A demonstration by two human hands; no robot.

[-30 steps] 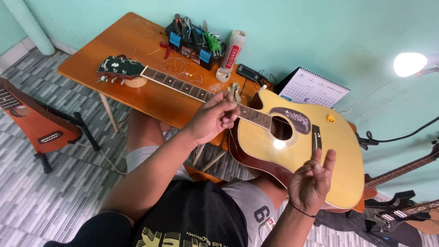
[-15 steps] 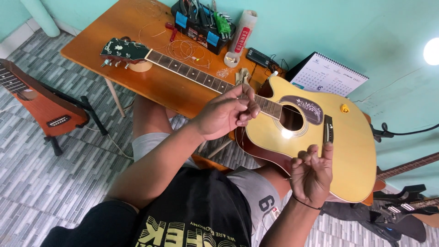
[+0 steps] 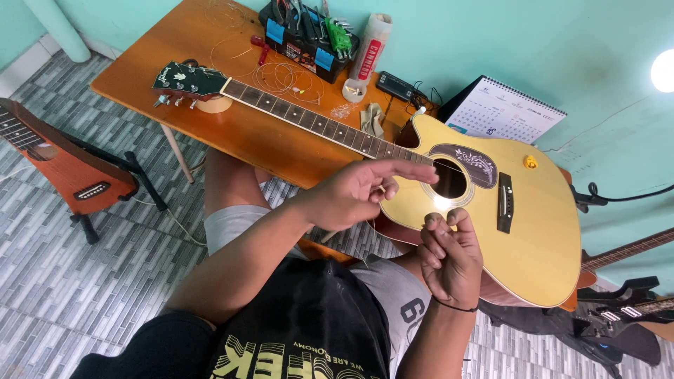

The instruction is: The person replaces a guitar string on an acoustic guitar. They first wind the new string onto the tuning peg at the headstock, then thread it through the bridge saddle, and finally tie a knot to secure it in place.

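Grey patterned floor tiles and a teal wall are framing a small workshop, with the yellow acoustic guitar point(image 3: 491, 210) lying face up as the landmark for everything else. Nearest the camera, the person's right hand point(image 3: 451, 256) is hovering just below the guitar's sound hole, its fingertips pinched together as if gripping something very thin; whether a string is actually between them is too fine to tell. The left hand point(image 3: 361, 191) is hanging over the spot where the neck is joining the guitar body, thumb and bent fingers drawn close while the forefinger is pointing toward the sound hole, apparently guiding the same thin thing. The guitar is resting partly on the person's lap and partly on the orange wooden table point(image 3: 239, 133), likely so the top is facing upward and both hands are staying free. Its neck is running leftward across the table, with the green headstock point(image 3: 186, 78) propped on a small round support to keep it level. Just beyond the neck, loose coiled strings point(image 3: 288, 77) are lying within reach. Farther behind the guitar, a black tool holder point(image 3: 305, 35), a white tube point(image 3: 370, 48) and a desk calendar point(image 3: 507, 111) are standing against the wall. Left of the guitar, a red-brown guitar point(image 3: 63, 165) is sitting on a floor stand.
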